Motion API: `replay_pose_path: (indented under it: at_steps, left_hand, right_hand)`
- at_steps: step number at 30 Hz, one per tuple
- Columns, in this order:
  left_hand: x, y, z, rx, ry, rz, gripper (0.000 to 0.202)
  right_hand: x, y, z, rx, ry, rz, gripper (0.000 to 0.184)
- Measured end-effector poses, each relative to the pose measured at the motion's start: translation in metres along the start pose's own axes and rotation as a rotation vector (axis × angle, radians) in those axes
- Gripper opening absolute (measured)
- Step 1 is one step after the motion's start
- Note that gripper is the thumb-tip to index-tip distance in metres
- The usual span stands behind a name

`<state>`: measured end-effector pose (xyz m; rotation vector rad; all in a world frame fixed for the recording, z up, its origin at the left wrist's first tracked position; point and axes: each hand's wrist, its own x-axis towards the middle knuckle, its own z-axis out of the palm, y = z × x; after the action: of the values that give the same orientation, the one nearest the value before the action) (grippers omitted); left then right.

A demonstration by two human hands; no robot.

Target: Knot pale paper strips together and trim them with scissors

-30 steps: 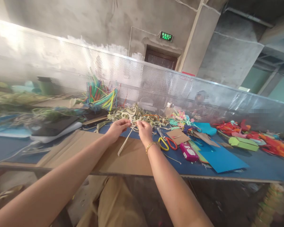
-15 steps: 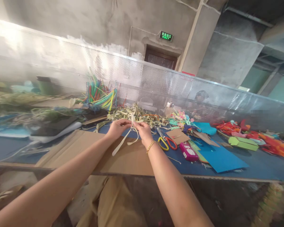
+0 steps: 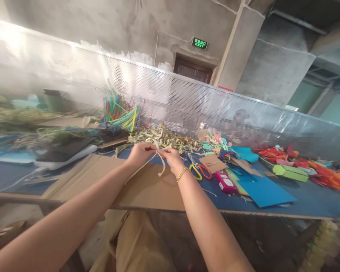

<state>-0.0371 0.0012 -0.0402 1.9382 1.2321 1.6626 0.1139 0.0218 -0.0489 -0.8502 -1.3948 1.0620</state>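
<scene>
My left hand [image 3: 142, 153] and my right hand [image 3: 170, 158] meet above the front of the table, their fingertips pinched together. Between them is a pale cream strip [image 3: 162, 167], ribbon-like, with one end curling down below the right fingers and another running down past the left hand. A small loop of it shows above the fingertips; the exact crossing is hidden by the fingers. Beneath lies a brown cardboard sheet [image 3: 155, 189]. Just beyond my hands is a heap of similar pale, knotted strips [image 3: 170, 139].
Yellow-handled scissors [image 3: 195, 172], red-handled scissors [image 3: 205, 172] and a magenta box [image 3: 225, 182] lie to the right, near blue paper sheets [image 3: 266, 189]. Colourful pipe cleaners [image 3: 121, 113] stand at the back left. A perforated metal screen [image 3: 184, 94] runs along the table's back.
My fingertips have come closer together. The loop above them has shrunk, and the hanging ends have shifted, one now lying along the left hand and the other curling nearer the right.
</scene>
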Motion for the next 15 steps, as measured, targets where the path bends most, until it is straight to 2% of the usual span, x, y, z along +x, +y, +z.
replay_pose_path:
  at_steps: [4, 10, 12, 15]
  left_hand:
    - [-0.0008, 0.0048, 0.0002, 0.072, 0.001, 0.014, 0.012]
    - [0.0005, 0.0056, -0.0013, 0.192, -0.016, 0.086, 0.013]
    - [0.0008, 0.0038, 0.0001, 0.153, -0.028, 0.030, 0.013]
    - [-0.0003, 0.0035, 0.0046, -0.018, -0.010, -0.100, 0.018]
  right_hand:
    - [0.0003, -0.0034, -0.0043, -0.014, -0.044, 0.022, 0.037]
    - [0.0011, -0.0023, -0.0065, -0.097, -0.020, 0.073, 0.037]
    - [0.0006, -0.0016, -0.0054, -0.117, 0.001, 0.083, 0.038]
    - [-0.0002, -0.0037, -0.0032, -0.046, 0.013, 0.070, 0.038]
